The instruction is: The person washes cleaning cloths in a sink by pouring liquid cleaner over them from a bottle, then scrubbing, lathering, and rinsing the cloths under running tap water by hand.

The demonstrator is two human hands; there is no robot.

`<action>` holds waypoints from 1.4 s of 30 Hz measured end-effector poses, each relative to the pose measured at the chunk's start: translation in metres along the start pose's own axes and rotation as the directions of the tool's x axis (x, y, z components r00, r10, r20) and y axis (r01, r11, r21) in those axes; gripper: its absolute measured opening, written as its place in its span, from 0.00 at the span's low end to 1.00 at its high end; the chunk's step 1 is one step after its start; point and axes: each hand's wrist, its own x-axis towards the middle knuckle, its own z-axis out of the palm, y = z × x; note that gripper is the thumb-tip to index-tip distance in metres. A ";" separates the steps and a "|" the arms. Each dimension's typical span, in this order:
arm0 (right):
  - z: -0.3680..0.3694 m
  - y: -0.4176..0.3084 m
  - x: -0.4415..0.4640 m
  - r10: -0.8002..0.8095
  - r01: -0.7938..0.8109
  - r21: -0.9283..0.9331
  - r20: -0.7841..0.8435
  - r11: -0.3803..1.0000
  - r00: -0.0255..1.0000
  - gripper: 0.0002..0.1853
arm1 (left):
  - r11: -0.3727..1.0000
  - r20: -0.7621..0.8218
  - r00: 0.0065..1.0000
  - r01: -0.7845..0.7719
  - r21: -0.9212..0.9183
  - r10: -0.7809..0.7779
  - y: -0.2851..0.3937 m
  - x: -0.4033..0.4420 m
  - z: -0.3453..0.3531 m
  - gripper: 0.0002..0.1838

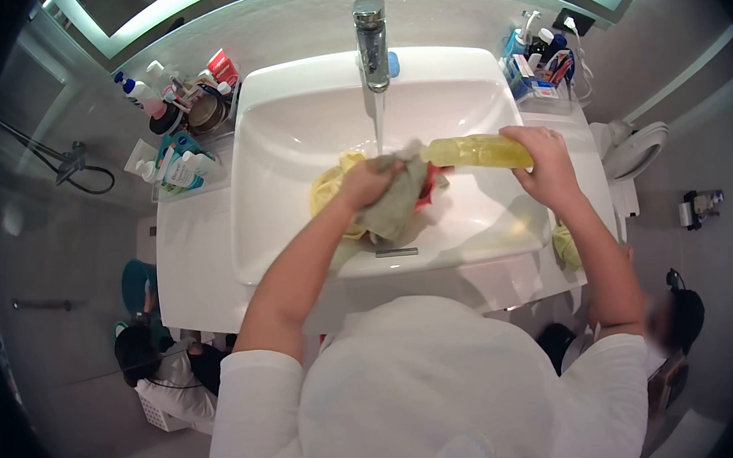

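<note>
Grey-green cloth (396, 202) is clutched in the curled left hand (371, 183), yellow bottle (477, 152) in the closed right hand (545, 165).

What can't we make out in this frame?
Head view:
- Red item: mostly hidden behind the grey-green cloth.
- Yellow bottle: tip too blurred to tell whether liquid flows.
- Sink: floor under the cloths is covered.
- Toiletries: labels too small.
- Mirror: cut off by top edge.

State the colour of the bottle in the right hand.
The bottle is yellow, shown in the head view.
</note>
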 end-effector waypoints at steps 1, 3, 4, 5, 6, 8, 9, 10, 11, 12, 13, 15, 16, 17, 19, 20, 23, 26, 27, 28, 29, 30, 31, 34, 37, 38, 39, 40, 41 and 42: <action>-0.006 -0.002 0.004 -0.047 0.046 -0.086 -0.004 0.995 0.999 0.26 | 0.993 0.030 0.998 0.055 -0.104 -0.053 -0.032 0.022 -0.005 0.30; -0.016 -0.005 0.011 -0.128 0.128 -0.245 0.016 0.961 0.992 0.26 | 0.853 0.162 0.984 0.142 -0.503 -0.068 -0.045 0.015 -0.032 0.36; -0.021 -0.006 0.016 -0.164 0.167 -0.317 0.037 0.934 0.986 0.25 | 0.948 0.079 0.983 0.180 -0.263 -0.165 -0.054 0.023 -0.049 0.32; -0.025 -0.006 0.022 -0.199 0.207 -0.386 0.061 0.899 0.978 0.25 | 0.957 -0.042 0.981 0.173 -0.234 -0.187 -0.072 0.028 -0.064 0.31; -0.027 -0.008 0.029 -0.243 0.249 -0.438 0.070 0.864 0.967 0.22 | 0.964 -0.165 0.965 0.168 -0.205 -0.203 -0.071 0.024 -0.075 0.30; -0.033 -0.020 0.043 -0.357 0.350 -0.499 0.086 0.793 0.930 0.19 | 0.977 -0.430 0.892 0.195 0.087 -0.140 -0.063 0.020 -0.078 0.29; -0.036 -0.026 0.050 -0.410 0.396 -0.526 0.096 0.753 0.907 0.18 | 0.945 -0.541 0.837 0.234 0.229 -0.076 -0.053 0.016 -0.077 0.29; -0.037 -0.031 0.057 -0.416 0.420 -0.543 0.138 0.727 0.899 0.16 | 0.940 -0.420 0.908 0.127 0.317 0.019 -0.049 0.013 -0.067 0.29; -0.037 -0.035 0.066 -0.423 0.446 -0.556 0.179 0.701 0.888 0.15 | 0.886 -0.375 0.918 0.065 0.460 0.128 -0.032 -0.006 -0.045 0.28; -0.035 -0.039 0.075 -0.431 0.475 -0.567 0.220 0.673 0.875 0.14 | 0.866 -0.299 0.938 -0.003 0.500 0.176 -0.026 -0.017 -0.036 0.27; -0.032 -0.039 0.084 -0.442 0.472 -0.603 0.210 0.643 0.872 0.13 | 0.844 -0.221 0.949 -0.075 0.531 0.223 -0.020 -0.027 -0.027 0.27; -0.029 -0.041 0.099 -0.465 0.458 -0.679 0.190 0.574 0.865 0.11 | 0.901 -0.035 0.969 -0.216 0.376 0.247 -0.028 -0.031 -0.027 0.26; -0.028 -0.046 0.101 -0.483 0.469 -0.689 0.193 0.553 0.854 0.09 | 0.959 -0.105 0.986 -0.100 0.265 0.132 -0.025 -0.032 -0.040 0.23; -0.028 -0.052 0.101 -0.473 0.481 -0.663 0.213 0.573 0.855 0.09 | 0.985 -0.207 0.977 -0.010 0.172 0.046 -0.036 -0.030 -0.051 0.23; -0.030 -0.062 0.100 -0.451 0.506 -0.609 0.258 0.611 0.855 0.09 | 0.989 -0.373 0.916 0.141 -0.046 -0.148 -0.064 -0.027 -0.067 0.22; -0.030 -0.063 0.103 -0.455 0.491 -0.639 0.237 0.593 0.858 0.09 | 0.982 -0.334 0.923 0.171 -0.084 -0.189 -0.073 -0.028 -0.069 0.23; -0.032 -0.068 0.113 -0.468 0.474 -0.660 0.204 0.584 0.860 0.11 | 0.973 -0.672 0.708 -0.108 0.203 0.219 -0.086 -0.015 -0.035 0.27; -0.034 -0.079 0.107 -0.480 0.519 -0.549 0.227 0.656 0.847 0.16 | 0.924 -0.329 0.914 -0.110 0.365 0.238 -0.031 -0.030 -0.032 0.42; -0.032 -0.074 0.106 -0.470 0.519 -0.517 0.235 0.681 0.851 0.17 | 0.859 -0.258 0.957 0.022 0.511 0.130 -0.002 -0.050 -0.034 0.47; -0.031 -0.068 0.109 -0.365 0.462 -0.522 0.282 0.717 0.887 0.19 | 0.806 -0.181 0.976 0.008 0.591 0.123 -0.026 -0.039 -0.029 0.48; -0.028 -0.056 0.113 -0.467 0.478 -0.561 0.176 0.676 0.867 0.16 | 0.768 -0.158 0.977 -0.009 0.641 0.143 -0.014 -0.056 -0.038 0.37; -0.028 -0.048 0.117 -0.397 0.435 -0.591 0.203 0.679 0.895 0.19 | 0.838 -0.181 0.949 -0.127 0.530 0.258 -0.033 -0.045 -0.038 0.30; -0.030 -0.049 0.118 -0.318 0.398 -0.622 0.242 0.674 0.917 0.20 | 0.864 -0.214 0.896 -0.275 0.421 0.389 -0.054 -0.030 -0.043 0.23; -0.036 -0.058 0.120 -0.289 0.413 -0.613 0.296 0.674 0.910 0.21 | 0.965 -0.614 0.770 0.005 -0.261 -0.171 -0.054 -0.018 -0.071 0.15; -0.031 -0.060 0.112 -0.310 0.393 -0.632 0.244 0.668 0.919 0.21 | 0.859 -0.644 0.644 0.041 -0.510 -0.413 -0.061 -0.019 -0.088 0.15; -0.027 -0.061 0.114 -0.347 0.392 -0.628 0.200 0.672 0.916 0.21 | 0.952 -0.702 0.655 0.090 -0.294 -0.279 -0.059 -0.021 -0.079 0.18; -0.027 -0.063 0.118 -0.377 0.388 -0.631 0.160 0.672 0.912 0.21 | 0.990 -0.723 0.678 0.125 -0.064 -0.132 -0.052 -0.030 -0.068 0.22; -0.031 -0.078 0.117 -0.302 0.376 -0.580 0.225 0.723 0.926 0.21 | 0.975 -0.703 0.711 0.139 0.171 0.022 -0.043 -0.042 -0.056 0.26; -0.035 -0.088 0.114 -0.308 0.390 -0.536 0.239 0.749 0.921 0.21 | 0.909 -0.639 0.748 0.120 0.399 0.182 -0.033 -0.051 -0.043 0.31; -0.037 -0.091 0.109 -0.299 0.388 -0.496 0.252 0.777 0.920 0.21 | 0.874 -0.461 0.853 0.010 0.486 0.246 -0.023 -0.062 -0.034 0.36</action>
